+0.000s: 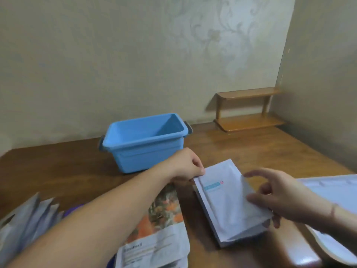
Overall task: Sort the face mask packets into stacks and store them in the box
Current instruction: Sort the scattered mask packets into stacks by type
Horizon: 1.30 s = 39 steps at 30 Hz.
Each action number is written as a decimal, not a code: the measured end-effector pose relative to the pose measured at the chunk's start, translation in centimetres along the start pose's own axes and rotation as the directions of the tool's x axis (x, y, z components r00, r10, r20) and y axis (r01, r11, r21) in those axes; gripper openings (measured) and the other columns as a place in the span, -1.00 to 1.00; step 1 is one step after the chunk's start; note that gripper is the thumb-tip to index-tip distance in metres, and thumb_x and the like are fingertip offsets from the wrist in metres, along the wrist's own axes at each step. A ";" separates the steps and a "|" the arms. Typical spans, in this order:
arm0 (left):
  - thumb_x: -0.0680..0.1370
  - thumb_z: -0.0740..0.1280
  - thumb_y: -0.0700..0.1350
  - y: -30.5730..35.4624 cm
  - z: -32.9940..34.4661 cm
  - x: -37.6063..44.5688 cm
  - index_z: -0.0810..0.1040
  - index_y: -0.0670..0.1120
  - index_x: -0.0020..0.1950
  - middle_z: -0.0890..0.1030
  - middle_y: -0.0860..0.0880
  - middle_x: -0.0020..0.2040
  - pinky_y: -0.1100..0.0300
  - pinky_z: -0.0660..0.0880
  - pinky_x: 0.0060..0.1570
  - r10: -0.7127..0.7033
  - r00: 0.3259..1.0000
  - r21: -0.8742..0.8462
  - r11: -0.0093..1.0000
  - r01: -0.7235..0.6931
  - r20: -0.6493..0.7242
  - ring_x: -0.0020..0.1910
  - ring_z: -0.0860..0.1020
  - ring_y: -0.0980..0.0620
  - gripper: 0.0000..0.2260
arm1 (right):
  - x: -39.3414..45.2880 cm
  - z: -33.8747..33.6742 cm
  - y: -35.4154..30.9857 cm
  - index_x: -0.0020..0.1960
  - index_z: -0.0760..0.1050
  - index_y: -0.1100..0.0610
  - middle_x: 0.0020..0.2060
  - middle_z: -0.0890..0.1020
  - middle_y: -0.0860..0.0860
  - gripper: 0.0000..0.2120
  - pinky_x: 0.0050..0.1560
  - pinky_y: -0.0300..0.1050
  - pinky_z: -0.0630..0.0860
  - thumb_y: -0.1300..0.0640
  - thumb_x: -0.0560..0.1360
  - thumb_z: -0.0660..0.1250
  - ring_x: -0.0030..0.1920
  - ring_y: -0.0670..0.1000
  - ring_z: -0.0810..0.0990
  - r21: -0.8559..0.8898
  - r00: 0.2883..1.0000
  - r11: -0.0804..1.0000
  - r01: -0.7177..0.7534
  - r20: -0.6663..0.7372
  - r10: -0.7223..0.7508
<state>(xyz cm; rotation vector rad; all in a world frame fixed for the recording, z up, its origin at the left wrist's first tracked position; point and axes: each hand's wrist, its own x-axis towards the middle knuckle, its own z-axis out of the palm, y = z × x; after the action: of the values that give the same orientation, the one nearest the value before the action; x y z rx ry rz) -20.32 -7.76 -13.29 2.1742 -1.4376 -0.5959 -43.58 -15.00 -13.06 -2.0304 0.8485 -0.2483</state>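
A brown wooden counter (241,147) carries a blue plastic box (143,151) near the wall, a small wooden shelf rack (247,122) in the far right corner, a white packet stack (231,207) and orange-printed packets (160,229) nearer.

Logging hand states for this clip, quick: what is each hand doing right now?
Left hand: pinching the far corner of the white packet stack.
Right hand: fingers loosely spread, thumb resting on the stack's near edge; not gripping it.

Dim, warm indoor light, soft overall blur, wide-angle bending at the edges
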 end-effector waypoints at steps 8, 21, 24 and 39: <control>0.51 0.43 -0.08 0.5 1.9 1.7 0.72 -0.09 -0.11 0.69 -0.02 -0.13 0.19 0.51 -0.12 0.007 1.000 0.249 0.969 -0.001 -0.024 -0.15 0.55 0.10 -0.89 | 1.4 0.2 2.8 0.19 0.40 0.05 -0.59 0.55 0.04 -0.71 -0.46 -0.13 0.43 0.22 0.52 0.34 -0.64 0.03 0.45 -0.169 0.998 0.986 -0.007 0.067 0.018; 0.52 0.39 0.06 -0.2 2.6 2.3 0.65 0.02 0.01 0.60 -0.01 0.05 0.06 0.59 0.03 -0.065 0.997 0.334 0.941 0.048 0.039 -0.02 0.57 0.05 -0.84 | 2.3 0.3 2.8 0.28 0.48 -0.05 -0.10 0.60 -0.14 -0.53 -0.23 -0.26 0.51 -0.07 0.40 0.47 -0.18 -0.14 0.59 -0.273 0.999 0.962 -0.014 -0.043 0.003; 0.56 0.33 0.08 0.3 2.6 2.5 0.65 0.01 0.07 0.61 0.00 0.08 0.07 0.59 0.00 -0.081 0.994 0.403 0.914 0.043 0.078 -0.02 0.58 0.02 -0.79 | 1.7 0.1 2.7 0.46 0.22 -0.14 0.29 0.41 -0.21 -0.10 0.11 -0.26 0.49 -0.34 0.22 0.48 0.18 -0.18 0.48 -0.266 0.996 0.962 0.052 0.084 -0.030; 0.57 0.33 0.06 1.2 2.9 2.6 0.67 -0.11 -0.03 0.67 -0.05 -0.12 0.06 0.65 -0.09 -0.154 0.982 0.410 0.907 0.098 0.107 -0.16 0.67 -0.03 -0.74 | 1.0 2.2 4.6 0.49 0.11 -0.20 0.42 0.11 -0.26 0.03 0.31 -0.39 0.19 -0.24 0.15 0.56 0.39 -0.19 0.23 -0.521 0.956 0.803 0.290 0.188 -0.223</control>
<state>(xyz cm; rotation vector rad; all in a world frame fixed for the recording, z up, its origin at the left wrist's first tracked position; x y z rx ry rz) -21.97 -11.03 -15.18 2.6086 -1.6166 -0.5389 -43.99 -15.83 -18.20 -2.6758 0.6043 -0.0284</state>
